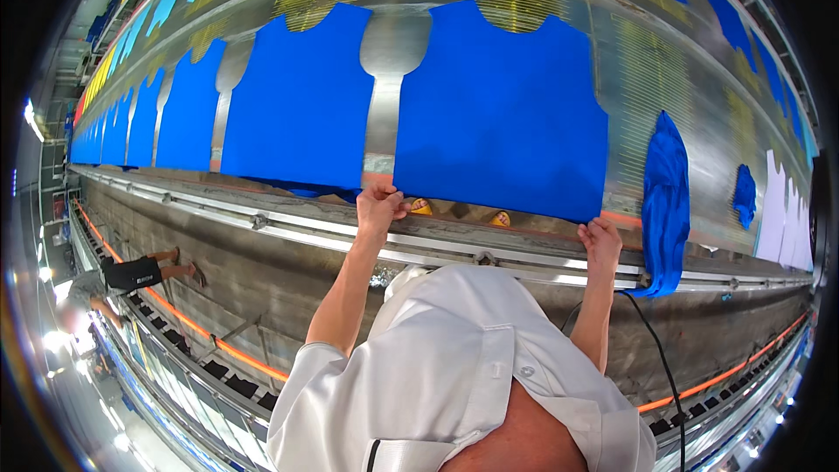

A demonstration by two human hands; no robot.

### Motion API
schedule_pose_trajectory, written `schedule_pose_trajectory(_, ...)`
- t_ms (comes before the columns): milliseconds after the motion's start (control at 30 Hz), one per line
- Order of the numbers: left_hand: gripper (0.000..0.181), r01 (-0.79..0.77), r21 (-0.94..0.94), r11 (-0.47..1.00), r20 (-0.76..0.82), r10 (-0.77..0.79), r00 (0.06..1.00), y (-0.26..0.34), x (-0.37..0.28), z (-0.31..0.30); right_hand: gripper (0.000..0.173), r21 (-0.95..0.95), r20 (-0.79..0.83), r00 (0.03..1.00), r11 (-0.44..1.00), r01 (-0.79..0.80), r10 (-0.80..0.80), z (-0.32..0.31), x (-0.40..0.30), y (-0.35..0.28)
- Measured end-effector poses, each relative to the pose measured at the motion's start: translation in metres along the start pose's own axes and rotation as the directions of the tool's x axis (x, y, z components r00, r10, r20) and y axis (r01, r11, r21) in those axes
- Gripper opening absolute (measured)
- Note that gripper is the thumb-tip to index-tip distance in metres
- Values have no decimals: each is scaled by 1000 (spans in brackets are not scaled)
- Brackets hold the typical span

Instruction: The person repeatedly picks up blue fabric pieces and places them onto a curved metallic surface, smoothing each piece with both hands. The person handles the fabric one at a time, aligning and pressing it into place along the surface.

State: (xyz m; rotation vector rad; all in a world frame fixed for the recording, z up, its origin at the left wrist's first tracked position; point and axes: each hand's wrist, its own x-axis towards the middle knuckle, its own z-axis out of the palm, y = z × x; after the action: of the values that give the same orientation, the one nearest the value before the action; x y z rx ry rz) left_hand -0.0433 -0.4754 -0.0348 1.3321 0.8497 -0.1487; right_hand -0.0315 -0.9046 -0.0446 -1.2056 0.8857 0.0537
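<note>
A blue cut garment panel [501, 118] with neck and armhole curves lies spread on the long table [383, 118] before me. My left hand [380, 210] pinches its lower left corner at the table's near edge. At the lower right corner, my right hand [600, 242] grips the hem between thumb and fingers. The fabric's bottom edge runs straight between both hands. Left of it lies a matching blue panel [298, 105], its lower edge hanging loosely over the table's rim. A bunched heap of blue fabric [665, 203] drapes over the edge to my right.
Metal rails [426, 255] run along the table's near side. More blue panels [187, 111] continue leftward; white panels [772, 210] and a small blue bundle [744, 196] lie rightward. A black cable [662, 354] hangs at right. Another person [131, 274] stands in the aisle at left.
</note>
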Motion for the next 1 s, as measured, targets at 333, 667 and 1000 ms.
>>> schedule_pose_trajectory(333,9,-164,133,977,-6,166,986,2,0,-18,7,-194,-33,994,976,94,-103,1,-8,-13)
schedule_pose_trajectory(667,8,-158,190,969,-43,169,985,5,3,-23,9,-311,-45,993,946,85,-105,-6,-3,-6)
schedule_pose_trajectory(1000,11,-348,522,779,-35,427,903,-32,21,-31,8,-577,-75,968,802,153,-239,-1,-5,-9)
